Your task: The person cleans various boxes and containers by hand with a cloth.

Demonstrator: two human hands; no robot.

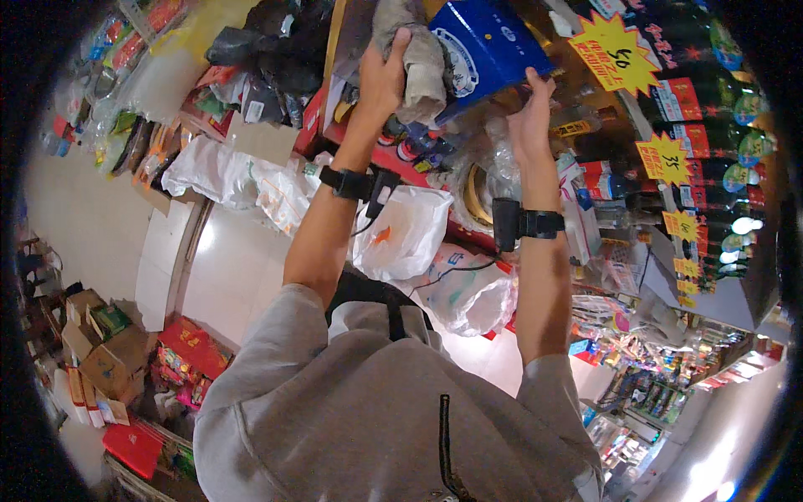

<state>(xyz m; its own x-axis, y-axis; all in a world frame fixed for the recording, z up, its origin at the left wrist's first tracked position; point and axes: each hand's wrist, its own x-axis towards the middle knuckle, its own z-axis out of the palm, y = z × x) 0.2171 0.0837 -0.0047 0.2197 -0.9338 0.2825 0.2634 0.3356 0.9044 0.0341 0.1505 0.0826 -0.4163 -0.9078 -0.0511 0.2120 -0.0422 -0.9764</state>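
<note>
At the top middle, my left hand point(384, 78) is closed around a bunched grey cloth point(423, 69), its fingers partly hidden behind it. A blue box point(495, 47) with a white round emblem is right beside the cloth, tilted. My right hand point(532, 106) grips the blue box at its lower right edge, with the thumb up and the other fingers mostly out of sight. Below the box, a roll of tape point(480, 191) and clear plastic lie between my forearms. Each of my wrists wears a black strap with a small device.
White plastic bags point(401, 232) hang from the counter edge near my body. Rows of bottles with yellow star-shaped price tags point(615, 53) stand on the right. Black plastic bags point(270, 56) lie at the upper left. Cardboard boxes point(113, 364) sit on the floor at the lower left.
</note>
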